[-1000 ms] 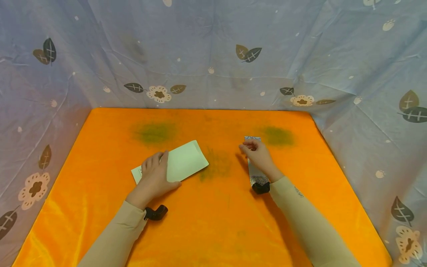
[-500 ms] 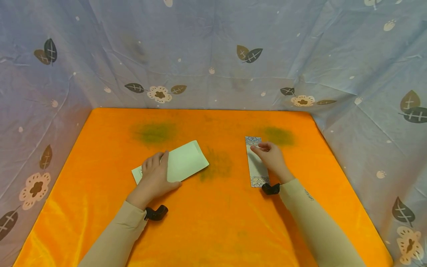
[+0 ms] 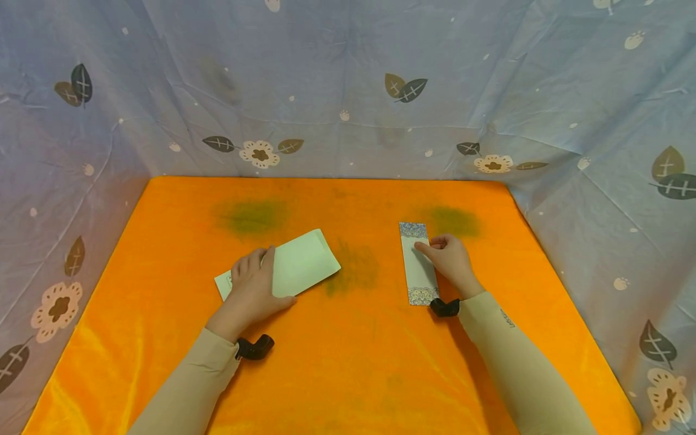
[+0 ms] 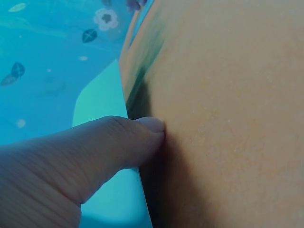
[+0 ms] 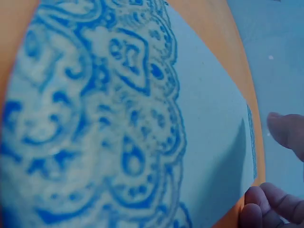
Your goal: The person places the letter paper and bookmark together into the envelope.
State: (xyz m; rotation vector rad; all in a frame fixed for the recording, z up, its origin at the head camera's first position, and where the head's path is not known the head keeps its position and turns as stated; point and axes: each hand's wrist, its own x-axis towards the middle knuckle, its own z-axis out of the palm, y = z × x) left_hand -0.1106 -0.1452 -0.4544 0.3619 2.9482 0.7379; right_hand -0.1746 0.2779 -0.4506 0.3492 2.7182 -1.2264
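Observation:
A pale green envelope (image 3: 304,263) lies aslant left of centre, its right end showing a flap-like edge. Across its left part my left hand (image 3: 250,296) grips it, fingers at the far edge and thumb at the near one. In the left wrist view the thumb (image 4: 114,145) crosses the envelope's edge (image 4: 107,92). To the right lies a long white bookmark-like card (image 3: 417,266) with blue lace patterns at both ends. My right hand (image 3: 451,263) hovers by its right edge. In the right wrist view its thumb (image 5: 287,130) and loosely bent fingers stand apart, nothing between them.
An orange cloth (image 3: 348,362) covers the table, with several dark greenish patches. Patterned blue-grey curtains (image 3: 348,78) stand at the back and both sides. Each wrist wears a black camera mount (image 3: 255,347).
My right hand has moved right, from over the card's upper part to its right edge, baring more of the card. Left hand and envelope stay put.

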